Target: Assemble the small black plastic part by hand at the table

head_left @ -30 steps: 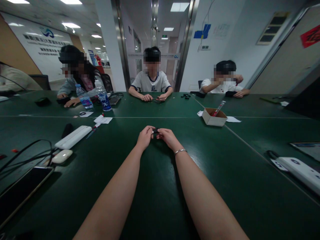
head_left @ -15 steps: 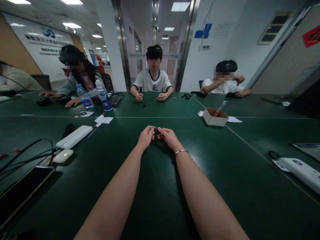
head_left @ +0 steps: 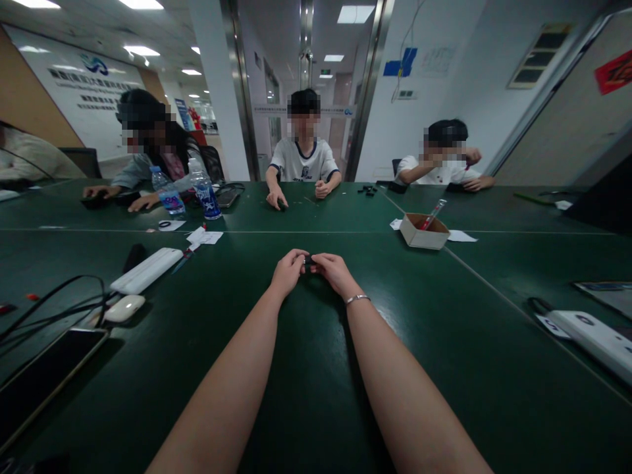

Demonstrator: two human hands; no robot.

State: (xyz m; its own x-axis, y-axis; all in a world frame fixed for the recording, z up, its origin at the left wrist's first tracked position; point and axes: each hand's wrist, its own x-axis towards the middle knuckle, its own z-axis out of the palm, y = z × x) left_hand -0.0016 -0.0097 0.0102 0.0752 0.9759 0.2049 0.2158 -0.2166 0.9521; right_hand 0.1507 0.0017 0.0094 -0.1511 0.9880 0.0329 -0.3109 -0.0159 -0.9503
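Observation:
Between my two hands, just over the middle of the green table [head_left: 316,368], is a small black piece [head_left: 309,260]; its kind is too small to make out. My left hand [head_left: 288,273] pinches its left end between thumb and fingers. On the right end, my right hand [head_left: 334,272] is closed in the same way, with a metal bracelet at the wrist. Fingertips cover much of the piece.
At the left lie a phone [head_left: 47,375], a white power strip [head_left: 147,270], a white mouse-shaped case [head_left: 125,308] and black cables. Two bottles [head_left: 206,194] stand farther back. A small open box [head_left: 423,234] is ahead right. Several people sit around the table.
My hands stay almost in place, still holding the black piece. The person opposite has reached one hand forward to a small dark thing on the table.

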